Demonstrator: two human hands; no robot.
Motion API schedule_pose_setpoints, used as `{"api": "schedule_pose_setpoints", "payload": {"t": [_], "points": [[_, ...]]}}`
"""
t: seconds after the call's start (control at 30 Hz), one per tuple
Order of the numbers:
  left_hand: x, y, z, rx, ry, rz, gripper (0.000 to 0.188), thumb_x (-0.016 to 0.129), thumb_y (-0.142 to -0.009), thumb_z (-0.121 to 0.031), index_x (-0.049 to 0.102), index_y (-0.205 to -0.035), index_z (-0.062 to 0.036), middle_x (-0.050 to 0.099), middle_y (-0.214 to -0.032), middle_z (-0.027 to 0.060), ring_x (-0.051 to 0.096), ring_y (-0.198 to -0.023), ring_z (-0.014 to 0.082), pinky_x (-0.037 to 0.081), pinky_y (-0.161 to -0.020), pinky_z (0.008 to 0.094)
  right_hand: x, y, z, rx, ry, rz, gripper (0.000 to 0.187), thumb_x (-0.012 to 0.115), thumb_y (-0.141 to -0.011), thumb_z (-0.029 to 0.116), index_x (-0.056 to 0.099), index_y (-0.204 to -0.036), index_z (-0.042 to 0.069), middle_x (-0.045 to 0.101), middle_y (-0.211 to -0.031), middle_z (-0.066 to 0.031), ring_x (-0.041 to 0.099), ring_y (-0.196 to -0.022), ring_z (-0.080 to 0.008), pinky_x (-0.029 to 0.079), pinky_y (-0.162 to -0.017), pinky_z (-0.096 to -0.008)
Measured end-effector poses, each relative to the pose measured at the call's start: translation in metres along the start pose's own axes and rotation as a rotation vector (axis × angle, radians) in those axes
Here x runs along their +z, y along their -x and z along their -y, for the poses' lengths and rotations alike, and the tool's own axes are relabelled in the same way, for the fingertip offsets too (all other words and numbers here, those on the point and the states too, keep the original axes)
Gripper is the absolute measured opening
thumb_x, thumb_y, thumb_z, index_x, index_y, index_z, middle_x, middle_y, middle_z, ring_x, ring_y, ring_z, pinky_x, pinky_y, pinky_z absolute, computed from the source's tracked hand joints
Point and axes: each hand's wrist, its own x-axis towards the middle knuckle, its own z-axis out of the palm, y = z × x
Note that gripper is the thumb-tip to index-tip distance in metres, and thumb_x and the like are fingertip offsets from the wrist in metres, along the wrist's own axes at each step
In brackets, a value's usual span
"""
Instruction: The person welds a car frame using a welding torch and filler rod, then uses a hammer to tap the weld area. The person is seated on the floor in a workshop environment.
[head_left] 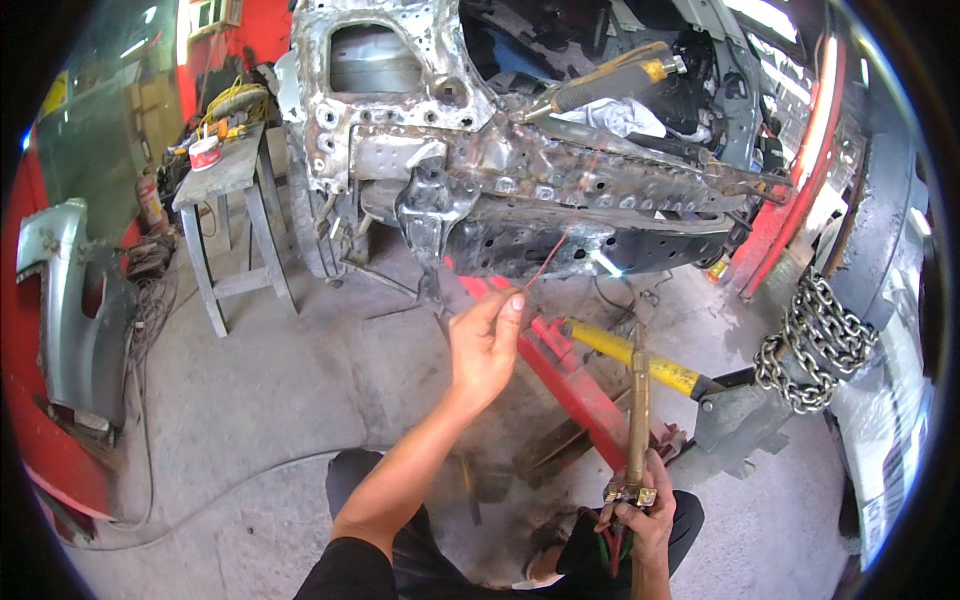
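One torch [639,420] reaches away from a person's right hand [650,520], which is closed around its near end beside the brass valves [632,495]. Its long axis stands almost straight up the view, the nozzle pointing away toward a stripped car body [400,155]. Red and green hoses [613,550] hang below the grip, between two dark-trousered knees.

Farther out, the left hand [485,335] pinches a thin reddish rod [551,258] between thumb and fingers. The rod slants up and to the right, its far end toward the dark sill [500,250] of the car; whether they touch cannot be told. A bright streak [606,264] shows just beyond the torch's nozzle, right of the rod.

Beneath the hands, a red beam [580,395] runs diagonally over the concrete floor [290,400], with a yellow cylinder [640,357] angled beside it. A heap of chain [815,345] hangs at right. At far left, a silver panel [75,310] stands upright.

Beyond the sill, a yellow-and-black power tool [610,82] and a white cloth [625,117] lie on the car. A worn table [225,180] to the left carries a red-and-white tub [204,153].
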Motion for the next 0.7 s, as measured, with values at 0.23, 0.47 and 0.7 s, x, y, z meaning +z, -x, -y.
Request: {"api": "schedule_pose_setpoints", "payload": {"t": [0.23, 0.47, 0.7], "points": [[-0.009, 0.002, 0.04, 0.165, -0.476, 0.023, 0.021, 0.064, -0.103, -0.016, 0.073, -0.111, 0.0003, 0.072, -0.084, 0.0211, 0.072, -0.073, 0.0349, 0.054, -0.067, 0.0423, -0.01, -0.006, -0.002, -0.001, -0.084, 0.074, 0.096, 0.078, -0.075, -0.001, 0.033, -0.16, -0.004, 0.063, -0.115, -0.0201, 0.07, -0.072, -0.0257, 0.056, -0.047, -0.0333], [-0.003, 0.005, 0.062, -0.108, -0.258, 0.049, 0.022, 0.059, -0.107, -0.018, 0.071, -0.113, 0.0, 0.065, -0.072, 0.0102, 0.062, -0.063, 0.0187, 0.049, -0.061, 0.0362, -0.005, -0.024, 0.007, -0.061, -0.04, 0.119, 0.096, 0.084, -0.073, 0.007, 0.034, -0.154, -0.011, 0.063, -0.108, -0.0195, 0.069, -0.07, -0.0234, 0.058, -0.045, -0.0326], [0.01, 0.025, 0.04, -0.317, 0.311, 0.053, 0.024, 0.06, -0.109, -0.02, 0.071, -0.11, 0.0012, 0.067, -0.08, 0.0011, 0.06, -0.075, 0.009, 0.048, -0.07, 0.0274, 0.009, -0.024, 0.018, -0.076, -0.142, 0.109, 0.106, 0.085, -0.075, 0.011, 0.023, -0.158, -0.01, 0.06, -0.107, -0.0211, 0.061, -0.052, -0.0207, 0.053, -0.035, -0.0316]]}}
